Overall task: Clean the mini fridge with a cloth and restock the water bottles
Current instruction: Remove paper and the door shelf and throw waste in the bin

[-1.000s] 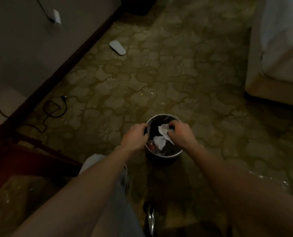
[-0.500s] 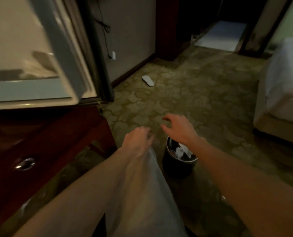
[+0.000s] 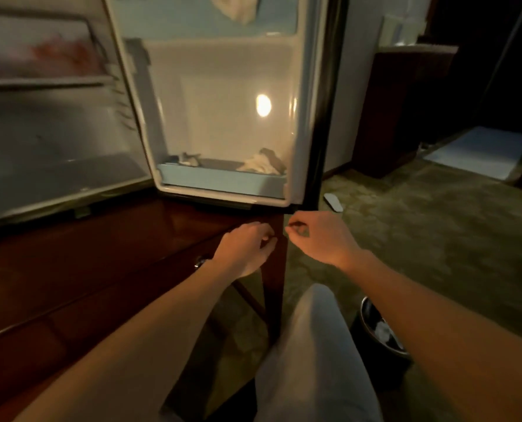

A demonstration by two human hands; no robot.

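body check | left hand [image 3: 243, 248] and right hand [image 3: 320, 239] both bare, no rings or watch showing | forearms bare, no sleeves in view | light grey trousers [image 3: 314, 360] on the raised knee, plain fabric

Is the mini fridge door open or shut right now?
Open. The mini fridge door is swung wide, showing its inner liner and a bottom shelf with crumpled cloths; the fridge interior is exposed beside it.

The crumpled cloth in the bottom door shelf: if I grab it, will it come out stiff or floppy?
Probably floppy: the crumpled cloth lies bunched in soft folds on the door shelf. It looks light and unlikely to slide or roll. A loose end might drag over the shelf's lip, so lift upward first.
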